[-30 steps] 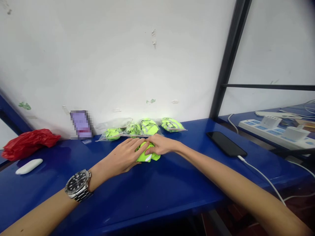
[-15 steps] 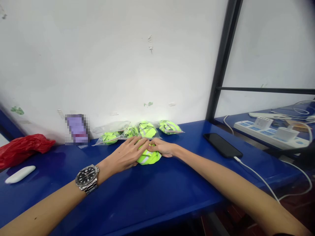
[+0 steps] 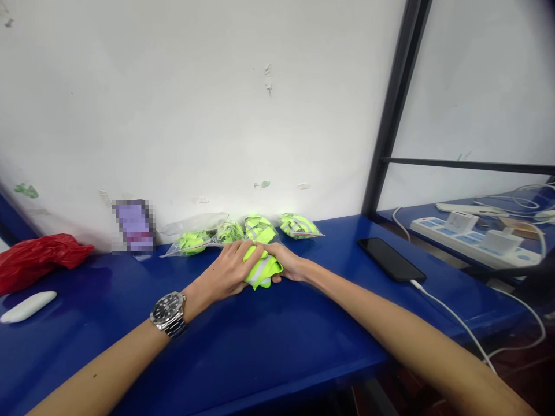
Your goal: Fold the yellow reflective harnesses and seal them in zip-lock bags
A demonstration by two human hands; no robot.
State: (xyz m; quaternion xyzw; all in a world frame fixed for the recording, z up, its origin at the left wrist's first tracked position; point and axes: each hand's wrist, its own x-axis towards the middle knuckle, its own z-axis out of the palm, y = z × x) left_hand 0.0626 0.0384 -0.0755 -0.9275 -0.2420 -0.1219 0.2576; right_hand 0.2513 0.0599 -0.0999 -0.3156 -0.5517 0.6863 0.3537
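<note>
Turned cloth (image 3: 263, 271) — right hand (image 3: 288, 261) curled round

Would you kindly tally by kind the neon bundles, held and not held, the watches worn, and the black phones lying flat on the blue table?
Held bundle: 1
Other bundles: 4
Watch: 1
Flat black phone: 1
Total: 7

Head camera looks forward, down over hands (image 3: 229, 268).
</note>
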